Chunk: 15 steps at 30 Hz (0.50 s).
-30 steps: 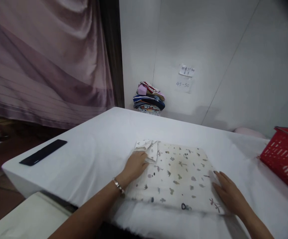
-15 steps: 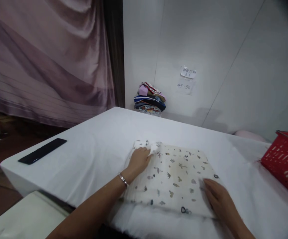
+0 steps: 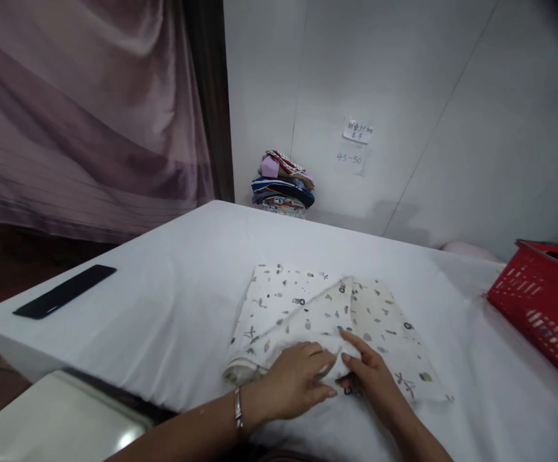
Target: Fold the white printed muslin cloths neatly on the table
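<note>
A white cloth printed with small grey, green and brown motifs (image 3: 283, 289) lies in front of me on the white-covered table (image 3: 163, 276). One layer is turned back over it, making a slanting fold across the middle and a rolled edge at the lower left. My left hand (image 3: 300, 378), with a silver bracelet at the wrist, is closed on the cloth's near edge with its fingers bent. Close beside it, my right hand (image 3: 372, 378) pinches the same gathered edge between thumb and fingers. Both hands hide part of that near edge.
A red plastic basket (image 3: 543, 308) stands at the right. At the table's left lies a flat black object (image 3: 67, 292). Folded clothes (image 3: 283, 186) are stacked by the wall beyond the far edge. A pale surface (image 3: 52, 417) sits at the lower left.
Both hands have moved toward me and come together at the cloth's near edge. The cloth, which lay flatter before, now has a layer folded diagonally over. The view has shifted slightly.
</note>
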Each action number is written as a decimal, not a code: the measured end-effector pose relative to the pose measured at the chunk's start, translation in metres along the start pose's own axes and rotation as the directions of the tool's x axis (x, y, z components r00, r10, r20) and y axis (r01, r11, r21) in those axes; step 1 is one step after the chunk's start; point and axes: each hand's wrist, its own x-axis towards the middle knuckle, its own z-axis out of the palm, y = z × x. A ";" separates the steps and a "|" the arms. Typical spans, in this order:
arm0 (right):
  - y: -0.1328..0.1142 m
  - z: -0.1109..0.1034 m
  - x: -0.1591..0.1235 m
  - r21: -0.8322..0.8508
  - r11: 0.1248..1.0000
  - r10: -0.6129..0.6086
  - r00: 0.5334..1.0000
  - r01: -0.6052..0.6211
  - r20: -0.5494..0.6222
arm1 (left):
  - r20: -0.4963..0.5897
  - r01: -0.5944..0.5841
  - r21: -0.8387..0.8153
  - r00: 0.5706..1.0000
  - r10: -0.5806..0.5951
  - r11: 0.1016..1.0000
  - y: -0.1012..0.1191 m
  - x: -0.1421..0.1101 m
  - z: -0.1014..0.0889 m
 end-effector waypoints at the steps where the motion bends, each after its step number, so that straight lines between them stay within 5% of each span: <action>1: 0.001 -0.001 -0.002 0.007 1.000 -0.017 1.000 0.017 0.007 | -0.005 -0.004 -0.048 1.000 0.003 0.999 -0.001 -0.001 -0.003; 9: -0.006 -0.026 -0.033 0.085 0.976 -0.189 0.975 0.199 -0.118 | -0.139 0.226 0.022 0.965 -0.221 0.974 -0.047 0.011 -0.047; 15: -0.026 -0.057 -0.060 0.227 0.935 -0.249 0.960 0.273 -0.130 | -0.084 0.360 0.209 0.933 -0.350 0.909 -0.084 0.021 -0.053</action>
